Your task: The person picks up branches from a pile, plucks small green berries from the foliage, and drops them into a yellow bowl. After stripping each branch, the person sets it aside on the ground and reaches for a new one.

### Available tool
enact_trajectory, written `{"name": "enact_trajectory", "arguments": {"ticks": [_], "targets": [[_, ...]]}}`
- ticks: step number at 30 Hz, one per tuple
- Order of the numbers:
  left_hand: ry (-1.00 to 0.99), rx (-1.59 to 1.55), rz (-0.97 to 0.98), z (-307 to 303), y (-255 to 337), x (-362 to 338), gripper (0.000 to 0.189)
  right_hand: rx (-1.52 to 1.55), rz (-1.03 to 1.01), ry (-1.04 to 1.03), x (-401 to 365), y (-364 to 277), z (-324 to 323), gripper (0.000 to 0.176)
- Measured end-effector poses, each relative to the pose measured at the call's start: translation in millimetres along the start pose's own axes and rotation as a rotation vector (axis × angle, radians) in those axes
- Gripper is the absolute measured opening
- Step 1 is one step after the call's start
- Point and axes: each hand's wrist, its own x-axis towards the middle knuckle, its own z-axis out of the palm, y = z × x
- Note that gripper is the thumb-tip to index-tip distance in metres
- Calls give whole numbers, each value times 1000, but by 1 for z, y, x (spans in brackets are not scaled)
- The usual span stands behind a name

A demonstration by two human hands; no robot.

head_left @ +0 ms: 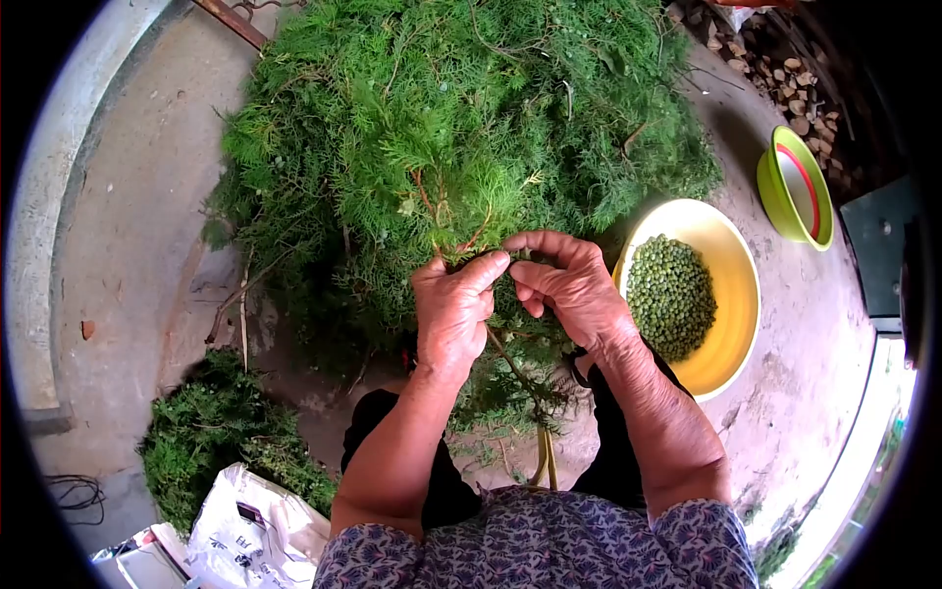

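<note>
My left hand (456,312) is closed round a green leafy branch (432,201), its thumb pointing right. Just to the right, my right hand (574,288) has its thumb and index finger curled close together beside the sprigs; anything between those fingertips is too small to make out. Both hands are in front of a large heap of green branches (343,108). A yellow bowl (738,324), partly filled with small round green pieces (672,299), stands right of my right hand. The branch's brown stem runs down below my hands.
A green basin (768,191) with a red band stands tilted at the right. Chopped wood (797,103) lies at the upper right. A smaller green pile (221,427) and a white plastic bag (250,545) are at the lower left, near a dark cable (78,491).
</note>
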Motion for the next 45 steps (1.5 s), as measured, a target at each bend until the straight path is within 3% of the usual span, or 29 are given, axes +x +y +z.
{"name": "enact_trajectory", "arguments": {"ticks": [2,5,7,11,16,17,21,23,26,27,28,29,31,33,34,37,39,42,43,45], "targets": [[-8,-9,-10,2,-1,-1,11,137,35,37,-2,1,0,22],[-26,8,79,4,-7,-2,13,71,-18,73,-5,2,2,20],[-21,74,221,8,-11,-1,11,66,-28,104,-8,2,5,19],[-19,99,226,12,-14,-9,12,-74,-60,178,-18,6,8,20],[97,-46,113,-3,-9,-3,11,174,-54,146,-40,5,-4,22],[92,-20,64,-4,-6,-5,11,59,-42,189,-49,-7,-7,22],[43,-22,-3,-3,-5,-16,10,85,-111,424,-59,-17,-56,20],[45,-28,-52,-3,-5,-23,10,-127,-191,534,-68,-17,-94,26],[14,-4,-88,5,-5,-38,12,-204,-237,718,-81,-7,-154,38],[16,-2,-84,7,-6,-41,12,-421,-217,784,-89,-6,-168,39],[-20,-21,-81,8,-7,-43,13,-753,-402,816,-91,9,-197,39],[-45,-36,-100,8,-14,-57,13,-986,-278,903,-110,10,-217,37],[-13,-38,-104,14,-14,-67,16,-1026,-182,929,-117,22,-256,35],[-25,-84,-101,11,-16,-71,15,-653,-224,1007,-124,27,-267,34],[-9,-80,-102,11,-16,-75,15,-734,-276,1046,-125,37,-282,33],[9,-141,-109,6,-18,-81,13,-662,-427,1006,-136,35,-267,32],[2,-139,-108,1,-15,-86,13,-420,-360,877,-157,1,-180,25],[12,-143,-104,-6,-13,-93,12,-254,-464,519,-171,20,-97,17],[37,-148,-98,-8,-12,-96,12,-106,-294,339,-184,20,-67,16],[22,-146,-82,-10,-10,-106,12,-286,-388,243,-193,35,-13,19]]}}
